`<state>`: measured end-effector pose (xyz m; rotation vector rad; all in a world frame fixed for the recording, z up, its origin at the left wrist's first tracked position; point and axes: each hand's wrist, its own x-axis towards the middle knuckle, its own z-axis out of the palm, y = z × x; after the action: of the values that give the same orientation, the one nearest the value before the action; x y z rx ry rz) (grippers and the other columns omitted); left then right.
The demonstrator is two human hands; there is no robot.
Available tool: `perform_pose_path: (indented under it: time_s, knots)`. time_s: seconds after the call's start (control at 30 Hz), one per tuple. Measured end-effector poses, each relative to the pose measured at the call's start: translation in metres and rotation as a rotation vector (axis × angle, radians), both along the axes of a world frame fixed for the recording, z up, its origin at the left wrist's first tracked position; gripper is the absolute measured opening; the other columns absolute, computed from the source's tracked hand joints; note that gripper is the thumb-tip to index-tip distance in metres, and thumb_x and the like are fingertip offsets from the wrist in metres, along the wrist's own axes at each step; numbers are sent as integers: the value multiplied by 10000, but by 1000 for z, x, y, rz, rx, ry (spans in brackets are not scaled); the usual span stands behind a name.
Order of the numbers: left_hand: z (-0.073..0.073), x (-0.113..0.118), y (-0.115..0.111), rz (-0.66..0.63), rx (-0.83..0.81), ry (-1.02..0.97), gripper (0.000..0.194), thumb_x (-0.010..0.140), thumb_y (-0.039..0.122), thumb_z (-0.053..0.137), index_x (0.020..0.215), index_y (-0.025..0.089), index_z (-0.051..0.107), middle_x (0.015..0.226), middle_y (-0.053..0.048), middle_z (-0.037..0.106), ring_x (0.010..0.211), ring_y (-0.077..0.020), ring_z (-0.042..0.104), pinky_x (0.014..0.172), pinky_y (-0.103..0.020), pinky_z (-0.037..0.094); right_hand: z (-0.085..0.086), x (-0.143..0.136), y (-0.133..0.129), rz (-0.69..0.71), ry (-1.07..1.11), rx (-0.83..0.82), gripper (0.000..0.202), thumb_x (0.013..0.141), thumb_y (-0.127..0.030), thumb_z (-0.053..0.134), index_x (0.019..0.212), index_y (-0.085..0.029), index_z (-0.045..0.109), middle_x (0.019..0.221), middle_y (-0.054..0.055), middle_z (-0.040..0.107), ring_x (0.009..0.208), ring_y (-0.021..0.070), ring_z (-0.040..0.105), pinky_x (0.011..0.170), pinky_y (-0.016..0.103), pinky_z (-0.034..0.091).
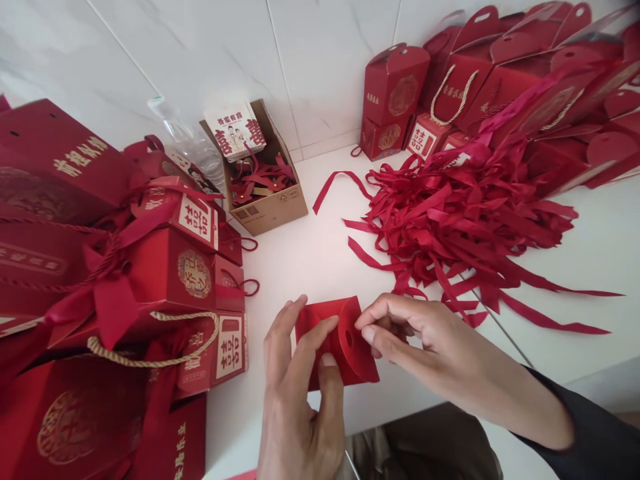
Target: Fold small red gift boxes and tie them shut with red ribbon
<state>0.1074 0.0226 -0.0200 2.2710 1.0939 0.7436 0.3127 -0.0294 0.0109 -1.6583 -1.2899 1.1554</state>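
A small red gift box (323, 309) is in front of me, close to the table's near side. It has a rounded flap (353, 353) with a hole in it. My left hand (305, 393) grips the box from the left, its index finger and thumb lying over the top. At the flap's right edge, my right hand (405, 333) has its thumb and index finger pinched together on the flap. The palm hides its other fingers. Just beyond my right hand lies a heap of dark red ribbons (450, 213).
Finished-looking red boxes (170, 273) with ribbons and cord handles are stacked at left. A cardboard carton (277, 207) at the back holds a white printed pack (233, 130) and red pieces. More red boxes (395, 87) stand along the tiled wall at right.
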Motion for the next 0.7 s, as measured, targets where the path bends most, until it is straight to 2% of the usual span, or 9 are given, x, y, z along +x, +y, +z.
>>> perform_pose_path:
  time_s: [0.17, 0.33, 0.57, 0.63, 0.7]
  knots:
    - [4, 11, -8, 72, -88, -72, 391, 1014, 154, 536, 1328, 352, 657, 1575, -59, 508, 1502, -315, 451, 1148, -561, 490, 9, 1, 0, 5, 78, -98, 166, 1027, -343, 595, 917, -265, 691, 706, -68, 662, 613, 108, 549, 565, 239, 420]
    - [5, 16, -10, 95, -70, -97, 314, 999, 201, 590, 1246, 369, 684, 1534, -25, 567, 1489, -315, 459, 1126, -568, 494, 13, 0, 0, -12, 162, -140, 141, 990, -299, 614, 882, -247, 689, 634, -81, 577, 556, 102, 448, 496, 233, 359]
    - [2, 15, -7, 70, -41, -123, 210, 973, 222, 632, 1119, 349, 714, 1452, -33, 636, 1444, -324, 508, 1074, -546, 530, 11, -3, 5, -7, 147, -70, 140, 1014, -291, 597, 929, -242, 697, 652, -80, 559, 584, 97, 494, 534, 217, 408]
    - [0, 15, -6, 58, -39, -131, 167, 964, 217, 644, 1059, 337, 712, 1419, -33, 655, 1429, -318, 524, 1071, -534, 531, 10, -4, 4, 8, 131, -55, 116, 1019, -306, 603, 970, -252, 694, 679, -77, 586, 601, 100, 527, 540, 213, 424]
    - [0, 17, -7, 104, -76, -165, 121, 972, 232, 637, 1002, 326, 707, 1389, -30, 665, 1427, -304, 528, 1093, -525, 511, 8, -5, 2, 5, 80, -26, 103, 1023, -333, 609, 1013, -268, 689, 760, -60, 655, 658, 114, 592, 579, 220, 473]
